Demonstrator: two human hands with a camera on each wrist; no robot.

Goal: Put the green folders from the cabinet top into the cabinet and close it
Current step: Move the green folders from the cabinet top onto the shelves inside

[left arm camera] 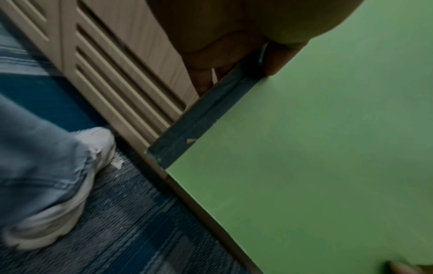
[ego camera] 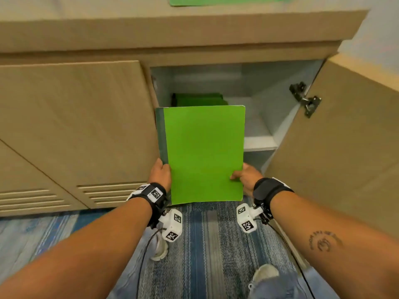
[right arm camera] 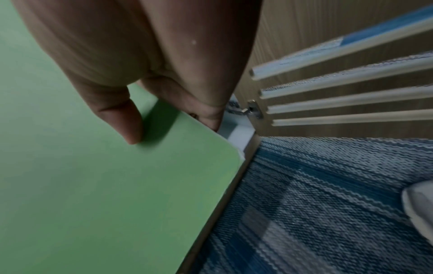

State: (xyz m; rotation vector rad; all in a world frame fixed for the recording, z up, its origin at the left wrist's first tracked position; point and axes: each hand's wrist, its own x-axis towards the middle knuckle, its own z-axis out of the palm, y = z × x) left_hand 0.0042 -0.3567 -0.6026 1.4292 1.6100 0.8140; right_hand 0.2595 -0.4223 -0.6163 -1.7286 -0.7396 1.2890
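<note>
A bright green folder (ego camera: 203,154) with a dark spine is held flat in front of the open cabinet compartment (ego camera: 254,89), its far edge at the shelf. My left hand (ego camera: 160,173) grips its spine side, thumb on top (left arm camera: 279,59). My right hand (ego camera: 246,175) pinches the opposite edge, thumb (right arm camera: 126,118) on the green cover (right arm camera: 93,185). More green folders (ego camera: 198,99) lie stacked deep on the shelf. Another green folder (ego camera: 224,0) lies on the cabinet top (ego camera: 86,9).
The cabinet door (ego camera: 336,130) stands swung open to the right, hinge (ego camera: 305,100) showing. A closed door (ego camera: 75,117) with vent slats is on the left. The white shelf edge (ego camera: 259,143) lies beside the folder. My shoes (ego camera: 159,249) stand on blue striped carpet (ego camera: 205,244).
</note>
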